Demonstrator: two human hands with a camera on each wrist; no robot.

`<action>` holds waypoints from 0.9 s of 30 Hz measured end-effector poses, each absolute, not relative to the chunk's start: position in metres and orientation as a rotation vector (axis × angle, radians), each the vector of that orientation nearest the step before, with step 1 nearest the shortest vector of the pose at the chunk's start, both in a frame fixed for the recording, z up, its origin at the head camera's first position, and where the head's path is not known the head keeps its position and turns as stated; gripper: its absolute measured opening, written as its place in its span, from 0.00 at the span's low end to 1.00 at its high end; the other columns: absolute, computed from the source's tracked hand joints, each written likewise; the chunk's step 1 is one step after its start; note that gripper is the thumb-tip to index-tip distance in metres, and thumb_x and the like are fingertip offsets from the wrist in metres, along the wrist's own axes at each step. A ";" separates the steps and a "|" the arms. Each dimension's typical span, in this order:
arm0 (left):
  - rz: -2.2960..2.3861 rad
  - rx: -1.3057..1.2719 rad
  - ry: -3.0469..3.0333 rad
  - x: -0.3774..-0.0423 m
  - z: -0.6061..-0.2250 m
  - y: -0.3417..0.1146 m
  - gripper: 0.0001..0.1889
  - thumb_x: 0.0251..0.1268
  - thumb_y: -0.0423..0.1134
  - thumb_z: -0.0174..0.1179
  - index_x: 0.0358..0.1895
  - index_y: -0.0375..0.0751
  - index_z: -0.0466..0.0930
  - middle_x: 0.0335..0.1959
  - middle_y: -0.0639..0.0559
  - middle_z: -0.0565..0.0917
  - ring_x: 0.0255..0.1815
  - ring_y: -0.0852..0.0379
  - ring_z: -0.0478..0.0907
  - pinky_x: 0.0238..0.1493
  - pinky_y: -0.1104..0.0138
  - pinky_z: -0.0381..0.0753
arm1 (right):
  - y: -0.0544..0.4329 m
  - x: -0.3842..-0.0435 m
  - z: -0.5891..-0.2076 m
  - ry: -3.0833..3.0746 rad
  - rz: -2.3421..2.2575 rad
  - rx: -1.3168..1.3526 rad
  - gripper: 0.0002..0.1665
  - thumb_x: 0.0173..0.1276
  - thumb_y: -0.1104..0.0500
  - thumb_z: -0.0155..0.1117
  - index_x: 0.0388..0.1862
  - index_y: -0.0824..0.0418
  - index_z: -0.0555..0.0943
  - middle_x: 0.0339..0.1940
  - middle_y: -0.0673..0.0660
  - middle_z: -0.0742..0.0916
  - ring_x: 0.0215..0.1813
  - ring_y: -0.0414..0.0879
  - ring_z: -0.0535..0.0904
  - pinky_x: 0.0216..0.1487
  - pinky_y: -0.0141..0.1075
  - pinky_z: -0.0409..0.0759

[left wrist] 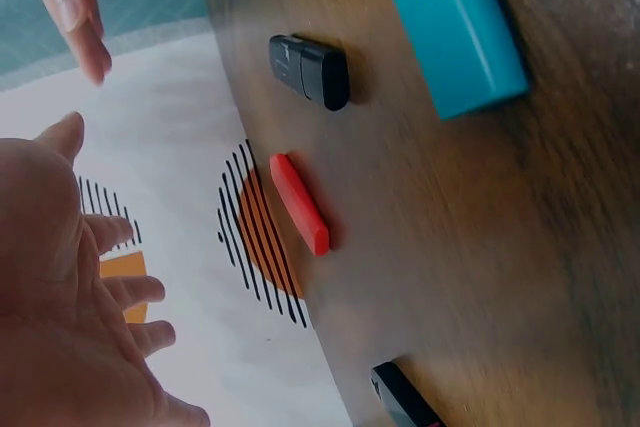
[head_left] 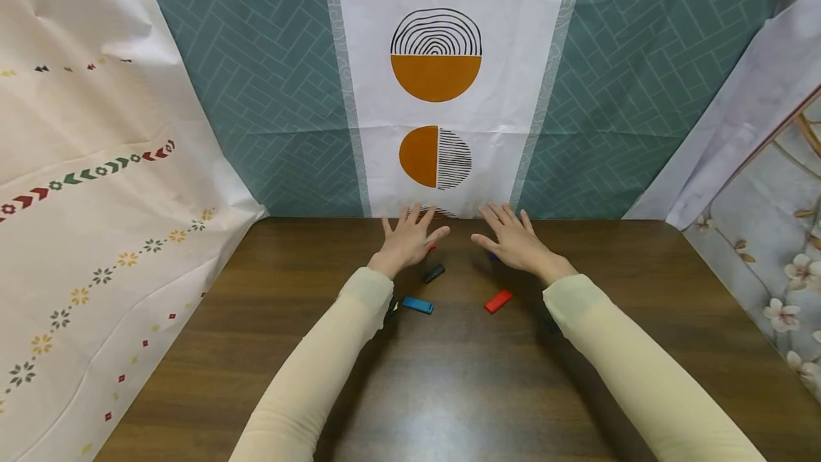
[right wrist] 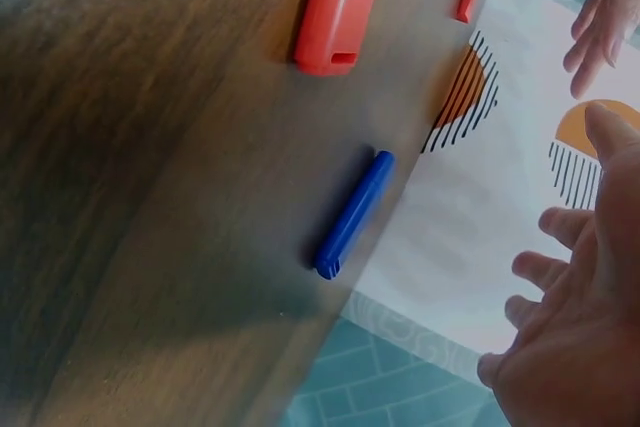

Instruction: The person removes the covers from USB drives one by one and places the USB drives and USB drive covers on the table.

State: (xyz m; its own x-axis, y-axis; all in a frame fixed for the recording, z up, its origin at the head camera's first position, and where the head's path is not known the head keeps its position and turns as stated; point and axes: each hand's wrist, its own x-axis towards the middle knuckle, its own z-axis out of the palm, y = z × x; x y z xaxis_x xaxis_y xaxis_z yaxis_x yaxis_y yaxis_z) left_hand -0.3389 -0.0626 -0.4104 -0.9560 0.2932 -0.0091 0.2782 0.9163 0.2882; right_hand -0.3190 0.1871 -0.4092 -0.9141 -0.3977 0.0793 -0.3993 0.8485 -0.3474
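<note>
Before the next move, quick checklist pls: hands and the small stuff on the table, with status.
1. Left hand free: ok, fingers spread, holding nothing.
2. Right hand free: ok, fingers spread, holding nothing.
3. Blue block and red block apart on the table: ok, a gap between them.
4. Black stick unobstructed: ok, bare in the head view.
5. Thin red stick and dark blue stick fully visible from the head: not ok, hands mostly cover them; wrist views show them.
6. Dark item at the left wrist view's lower edge identified: cannot tell, cut off by the frame.
</note>
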 end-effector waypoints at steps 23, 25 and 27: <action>0.583 0.624 3.022 -0.306 -0.399 -0.061 0.38 0.81 0.67 0.40 0.86 0.54 0.51 0.86 0.44 0.48 0.86 0.41 0.42 0.77 0.32 0.39 | 0.195 -0.301 -0.401 -2.951 0.673 0.838 0.44 0.84 0.39 0.51 0.86 0.62 0.54 0.84 0.68 0.58 0.84 0.68 0.45 0.80 0.65 0.36; 0.618 0.648 3.017 -0.304 -0.398 -0.062 0.38 0.81 0.66 0.41 0.85 0.53 0.52 0.86 0.44 0.49 0.86 0.42 0.44 0.77 0.33 0.41 | 0.195 -0.299 -0.400 -2.935 0.696 0.856 0.44 0.83 0.40 0.53 0.85 0.62 0.55 0.84 0.68 0.59 0.84 0.67 0.47 0.80 0.65 0.37; 0.645 0.675 3.013 -0.302 -0.398 -0.062 0.38 0.82 0.65 0.42 0.85 0.52 0.53 0.86 0.43 0.50 0.86 0.41 0.45 0.78 0.34 0.43 | 0.197 -0.297 -0.399 -2.927 0.725 0.867 0.44 0.83 0.41 0.55 0.86 0.61 0.55 0.84 0.66 0.59 0.84 0.66 0.47 0.80 0.64 0.36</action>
State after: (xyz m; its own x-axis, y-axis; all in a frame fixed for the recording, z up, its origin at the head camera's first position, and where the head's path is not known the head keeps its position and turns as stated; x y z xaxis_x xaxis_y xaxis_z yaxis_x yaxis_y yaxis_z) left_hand -0.3021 -0.0620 -0.3980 -0.9084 0.4060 0.0996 0.4112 0.8248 0.3880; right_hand -0.2973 0.1966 -0.3988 -0.8474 -0.5143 0.1319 -0.5165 0.7407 -0.4297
